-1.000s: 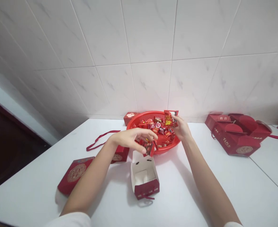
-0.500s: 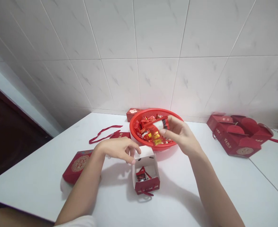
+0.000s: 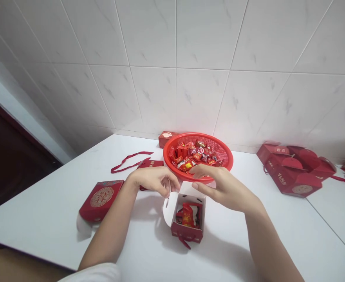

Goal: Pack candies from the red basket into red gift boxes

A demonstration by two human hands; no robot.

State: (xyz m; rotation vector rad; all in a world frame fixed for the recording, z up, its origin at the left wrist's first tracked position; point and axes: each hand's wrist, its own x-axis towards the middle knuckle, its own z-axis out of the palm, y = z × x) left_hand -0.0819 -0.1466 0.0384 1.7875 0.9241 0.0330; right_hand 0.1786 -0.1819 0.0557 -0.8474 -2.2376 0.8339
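Note:
A small dark-red gift box (image 3: 186, 232) with a white inside stands on the table before me, its lid flaps up. Inside it lies a red-wrapped sweet (image 3: 189, 214) on top of other wrapped pieces. My left hand (image 3: 157, 181) is closed, thumb and fingers pinching a white flap at the box's back left corner. My right hand (image 3: 226, 188) hovers just right of the box's back flap, fingers apart and holding nothing. Directly behind it is a red plastic basket (image 3: 230, 156) with many wrapped sweets (image 3: 197, 154).
A closed red box (image 3: 102, 199) lies by my left forearm. Behind the left hand is another red box (image 3: 151, 163) with a ribbon (image 3: 125, 158). A small red carton (image 3: 166, 138) touches the tiled wall (image 3: 201, 98). Several open red boxes (image 3: 289, 172) stand at right.
My right hand has let go of the red-wrapped sweet, which now lies in the box. The left hand has taken hold of the box's flap, and its side flap leans further out.

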